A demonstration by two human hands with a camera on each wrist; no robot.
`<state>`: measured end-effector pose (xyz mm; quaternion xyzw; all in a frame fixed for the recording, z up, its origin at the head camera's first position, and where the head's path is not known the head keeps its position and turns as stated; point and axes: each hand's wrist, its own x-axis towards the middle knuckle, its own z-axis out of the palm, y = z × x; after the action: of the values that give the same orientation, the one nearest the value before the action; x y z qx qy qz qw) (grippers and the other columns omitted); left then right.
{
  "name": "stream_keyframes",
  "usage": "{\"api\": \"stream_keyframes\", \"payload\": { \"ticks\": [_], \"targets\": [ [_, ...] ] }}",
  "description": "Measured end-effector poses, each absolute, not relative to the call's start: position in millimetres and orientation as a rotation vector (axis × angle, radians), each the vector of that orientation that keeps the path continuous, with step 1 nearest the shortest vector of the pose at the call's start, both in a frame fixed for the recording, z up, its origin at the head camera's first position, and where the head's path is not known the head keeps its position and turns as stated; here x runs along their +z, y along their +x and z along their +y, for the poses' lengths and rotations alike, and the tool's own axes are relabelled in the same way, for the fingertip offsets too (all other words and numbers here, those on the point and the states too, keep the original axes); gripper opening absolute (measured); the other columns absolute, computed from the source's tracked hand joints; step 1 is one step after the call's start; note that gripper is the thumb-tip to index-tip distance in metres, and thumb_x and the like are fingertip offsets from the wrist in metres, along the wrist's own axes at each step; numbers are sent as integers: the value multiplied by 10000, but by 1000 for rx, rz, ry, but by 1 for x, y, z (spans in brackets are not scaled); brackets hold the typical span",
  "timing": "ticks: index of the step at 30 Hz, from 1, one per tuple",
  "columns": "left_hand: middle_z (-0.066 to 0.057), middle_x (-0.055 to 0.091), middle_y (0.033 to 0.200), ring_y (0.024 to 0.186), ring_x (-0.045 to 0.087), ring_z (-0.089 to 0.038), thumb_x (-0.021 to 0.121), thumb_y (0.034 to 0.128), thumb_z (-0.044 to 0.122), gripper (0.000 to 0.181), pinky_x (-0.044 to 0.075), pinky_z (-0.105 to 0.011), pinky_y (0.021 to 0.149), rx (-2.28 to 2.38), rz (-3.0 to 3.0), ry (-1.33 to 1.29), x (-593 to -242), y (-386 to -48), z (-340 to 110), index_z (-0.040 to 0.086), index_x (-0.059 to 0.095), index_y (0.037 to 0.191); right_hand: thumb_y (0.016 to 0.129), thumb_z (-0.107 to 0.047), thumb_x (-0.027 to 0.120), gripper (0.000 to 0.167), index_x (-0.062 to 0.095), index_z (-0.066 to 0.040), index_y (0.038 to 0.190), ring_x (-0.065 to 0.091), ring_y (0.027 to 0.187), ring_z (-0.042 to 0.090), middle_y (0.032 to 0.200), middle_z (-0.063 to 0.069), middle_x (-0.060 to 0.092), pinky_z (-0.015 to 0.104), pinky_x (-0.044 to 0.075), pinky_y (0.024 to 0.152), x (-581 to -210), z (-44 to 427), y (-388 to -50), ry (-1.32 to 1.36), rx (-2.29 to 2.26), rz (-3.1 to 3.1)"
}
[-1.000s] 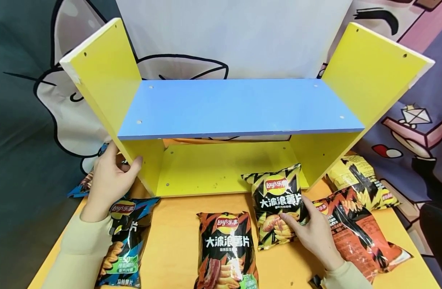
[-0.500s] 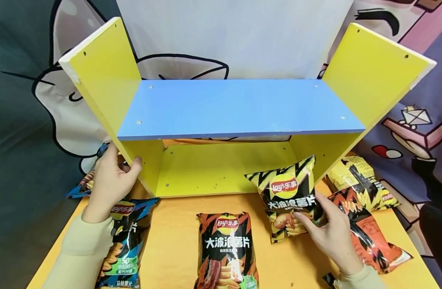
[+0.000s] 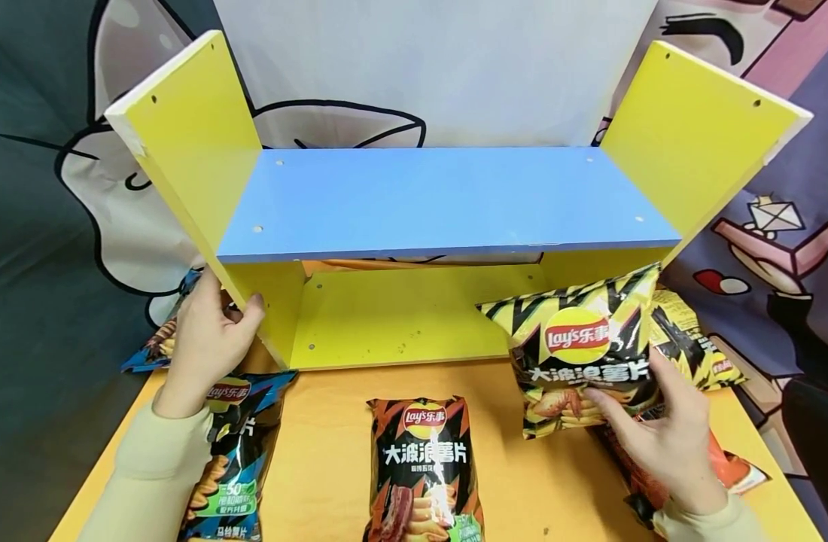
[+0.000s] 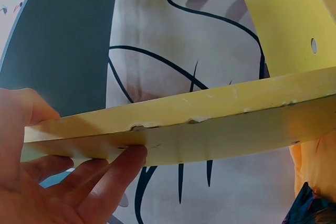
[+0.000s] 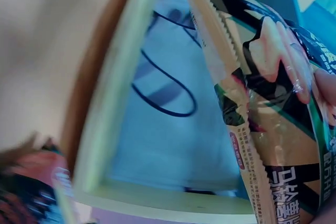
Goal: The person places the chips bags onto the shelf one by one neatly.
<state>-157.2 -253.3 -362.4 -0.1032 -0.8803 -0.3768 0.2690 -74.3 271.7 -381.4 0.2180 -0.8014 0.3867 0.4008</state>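
Note:
My right hand (image 3: 674,425) grips a yellow and black bag of potato chips (image 3: 579,339) by its right side. The bag is held tilted in front of the shelf's lower right corner; in the right wrist view its crimped seam shows close up. With my left hand (image 3: 207,342) I hold the yellow left side panel (image 3: 184,135) of a yellow and blue shelf, thumb on the inner side. The left wrist view shows the fingers (image 4: 118,182) on one face of the panel's edge and the thumb on the other.
An orange and black chip bag (image 3: 424,467) lies at the front middle, a blue one (image 3: 234,459) to its left. Another blue bag (image 3: 159,346) lies beside the shelf's left side. At right are a yellow bag (image 3: 692,339) and a partly covered orange bag (image 3: 729,467).
My right hand has carried the yellow chip bag rightward and up off the table, tilting it and bringing it nearer the camera. The left hand stays on the shelf panel.

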Motion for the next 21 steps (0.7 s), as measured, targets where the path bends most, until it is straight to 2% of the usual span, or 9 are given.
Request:
{"api": "stream_keyframes", "payload": {
  "ticks": [4, 10, 17, 21],
  "targets": [
    [-112, 661, 1019, 564, 462, -67, 656, 939, 120, 507, 382, -168, 545, -1000, -2367, -287, -363, -158, -253, 143, 530, 1430, 811, -400, 888, 785, 623, 194, 1252, 646, 1093, 3, 1269, -16, 703, 106, 463, 937, -355, 272, -76, 546, 1061, -1961],
    [-130, 663, 1047, 577, 467, -70, 656, 936, 112, 535, 374, -172, 543, -982, -2348, -295, -365, -160, -253, 157, 524, 1452, 798, -221, 898, 711, 595, 211, 1274, 650, 1012, 11, 1236, -13, 717, 110, 459, 886, -311, 271, -83, 481, 1096, -1874],
    [-116, 667, 996, 610, 480, -23, 651, 933, 128, 495, 386, -160, 563, -980, -2348, -270, -363, -160, -253, 137, 542, 1416, 765, -145, 863, 633, 638, 145, 1281, 643, 1048, 91, 1220, 68, 714, 159, 459, 932, -271, 276, -106, 425, 1126, -1793],
    [-121, 662, 1016, 608, 473, -28, 645, 936, 133, 503, 378, -163, 561, -989, -2355, -258, -363, -159, -254, 145, 535, 1427, 764, -160, 859, 617, 655, 95, 1289, 637, 1030, 102, 1186, 18, 711, 172, 460, 930, -241, 266, -117, 411, 1173, -1775]
  ]
}}
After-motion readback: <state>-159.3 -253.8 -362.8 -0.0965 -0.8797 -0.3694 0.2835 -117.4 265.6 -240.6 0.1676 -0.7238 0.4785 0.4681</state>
